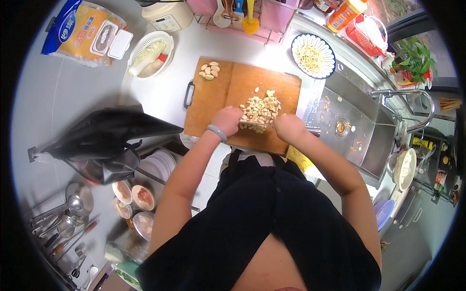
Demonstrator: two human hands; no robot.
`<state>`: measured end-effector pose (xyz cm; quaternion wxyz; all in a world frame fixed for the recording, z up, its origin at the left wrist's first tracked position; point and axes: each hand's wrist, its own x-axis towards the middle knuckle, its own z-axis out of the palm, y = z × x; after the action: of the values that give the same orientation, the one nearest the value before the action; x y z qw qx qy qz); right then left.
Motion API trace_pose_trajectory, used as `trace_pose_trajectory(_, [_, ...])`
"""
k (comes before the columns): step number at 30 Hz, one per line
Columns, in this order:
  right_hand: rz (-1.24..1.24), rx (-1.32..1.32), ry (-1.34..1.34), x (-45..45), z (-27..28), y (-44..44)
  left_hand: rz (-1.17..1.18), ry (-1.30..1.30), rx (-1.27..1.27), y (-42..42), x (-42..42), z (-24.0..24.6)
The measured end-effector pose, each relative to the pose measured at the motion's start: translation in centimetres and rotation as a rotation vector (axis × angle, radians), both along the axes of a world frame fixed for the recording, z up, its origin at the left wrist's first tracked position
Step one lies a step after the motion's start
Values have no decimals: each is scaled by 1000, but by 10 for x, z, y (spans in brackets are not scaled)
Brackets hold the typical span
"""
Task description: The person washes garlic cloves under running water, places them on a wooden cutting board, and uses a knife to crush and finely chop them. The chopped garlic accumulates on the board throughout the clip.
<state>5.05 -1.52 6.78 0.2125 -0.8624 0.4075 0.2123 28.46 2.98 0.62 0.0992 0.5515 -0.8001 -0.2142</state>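
Note:
A wooden cutting board [214,98] lies on the white counter, with a pile of chopped garlic [262,109] on its right half. The thin edge of a knife blade [256,124] runs across the near side of the pile, between both hands, with some pieces on its near side. My right hand [290,128] is closed around the knife's handle end. My left hand [227,120], with a grey bangle at the wrist, is at the blade's other end, fingers curled; its fingertips are hidden. Several whole garlic cloves [209,70] rest at the board's far left corner.
A steel sink [364,120] with a faucet [424,92] and food scraps is at right. Beyond the board stand a plate of pale shreds [313,56], a utensil rack [267,36] and a white basket of cabbage [151,54]. A black plastic bag [109,134] hangs at left.

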Motion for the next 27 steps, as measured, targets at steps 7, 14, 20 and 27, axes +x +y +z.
trace_pose_trajectory(7, [24,44,48,-11,-13,-8,49,-114,-26,2,-26,12])
trace_pose_trajectory(14, [-55,51,49,-2,-12,9,-24,-57,2,1,-9,7])
trace_pose_trajectory(20, [-50,55,-18,-1,6,7,-61,-8,-1,-9,-2,7])
trace_pose_trajectory(27, [-170,99,36,-1,-4,34,-95,-55,-75,1,-12,11])
